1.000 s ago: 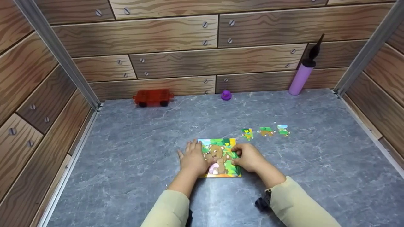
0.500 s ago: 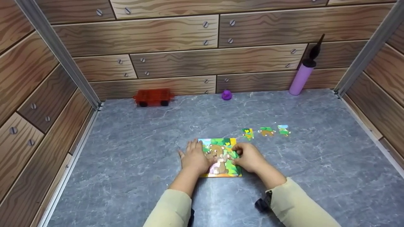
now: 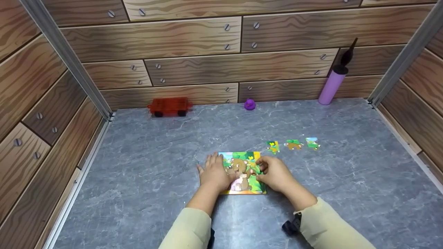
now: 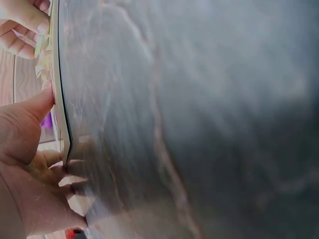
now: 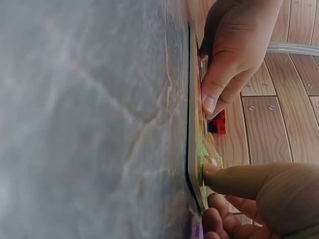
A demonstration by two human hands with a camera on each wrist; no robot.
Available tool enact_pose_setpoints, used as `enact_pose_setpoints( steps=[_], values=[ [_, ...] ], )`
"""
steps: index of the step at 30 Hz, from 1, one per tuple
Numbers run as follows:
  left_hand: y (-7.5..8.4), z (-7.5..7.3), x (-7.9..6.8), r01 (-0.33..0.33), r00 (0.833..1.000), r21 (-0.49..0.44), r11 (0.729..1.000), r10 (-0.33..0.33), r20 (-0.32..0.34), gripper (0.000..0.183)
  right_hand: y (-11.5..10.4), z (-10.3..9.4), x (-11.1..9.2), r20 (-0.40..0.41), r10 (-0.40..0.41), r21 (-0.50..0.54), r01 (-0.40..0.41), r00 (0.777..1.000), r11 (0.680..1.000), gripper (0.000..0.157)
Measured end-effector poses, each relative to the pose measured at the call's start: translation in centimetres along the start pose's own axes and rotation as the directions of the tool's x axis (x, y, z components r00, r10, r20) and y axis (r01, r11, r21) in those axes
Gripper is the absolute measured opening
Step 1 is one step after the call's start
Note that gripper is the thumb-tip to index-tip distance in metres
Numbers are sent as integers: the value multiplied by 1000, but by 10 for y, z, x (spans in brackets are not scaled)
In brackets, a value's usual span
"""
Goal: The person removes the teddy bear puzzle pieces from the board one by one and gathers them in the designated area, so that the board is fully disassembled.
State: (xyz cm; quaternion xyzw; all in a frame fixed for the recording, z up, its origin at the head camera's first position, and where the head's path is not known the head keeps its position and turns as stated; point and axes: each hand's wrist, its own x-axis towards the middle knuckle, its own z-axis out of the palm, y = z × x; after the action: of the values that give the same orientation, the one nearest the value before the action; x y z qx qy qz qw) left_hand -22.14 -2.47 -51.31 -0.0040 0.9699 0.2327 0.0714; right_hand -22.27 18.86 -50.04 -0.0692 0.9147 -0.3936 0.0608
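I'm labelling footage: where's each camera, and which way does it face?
Head: on the head, facing forward-down at the puzzle; left hand, right hand, sleeves show.
Left wrist: worn there, facing across table at puzzle; both hands show.
Right wrist: worn there, facing table and puzzle; both hands show.
Wrist views share the puzzle's edge.

The bare left hand (image 4: pixel 30 174) rests its thumb on a thin, pale-edged flat board (image 4: pixel 59 109), fingers spread past its corner to the grey, marble-patterned tabletop (image 4: pixel 199 99). The bare right hand (image 4: pixel 22 25) (only partly in view) touches the board's far stretch.
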Motion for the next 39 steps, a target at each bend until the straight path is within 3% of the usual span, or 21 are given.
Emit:
enact_pose_setpoints(
  steps=[19, 25, 32, 39],
  values=[
    [-3, -2, -1, 6, 1000, 1, 1000, -6, -10, 96, 4, -4, 3, 52, -130, -34, 132, 990, 991, 43],
    [-2, -2, -2, -2, 1000, 3, 1000, 2, -7, 96, 5, -11, 3, 22, -158, -3, 158, 987, 987, 43],
    [-1, -1, -4, -10, 1000, 1, 1000, 10, -4, 96, 21, -38, 4, -91, -254, 90, 262, 963, 961, 45],
    [0, -3, -5, -21, 1000, -5, 1000, 20, -22, 94, 44, -83, 4, -218, -235, 61, 254, 947, 965, 43]
  ],
)
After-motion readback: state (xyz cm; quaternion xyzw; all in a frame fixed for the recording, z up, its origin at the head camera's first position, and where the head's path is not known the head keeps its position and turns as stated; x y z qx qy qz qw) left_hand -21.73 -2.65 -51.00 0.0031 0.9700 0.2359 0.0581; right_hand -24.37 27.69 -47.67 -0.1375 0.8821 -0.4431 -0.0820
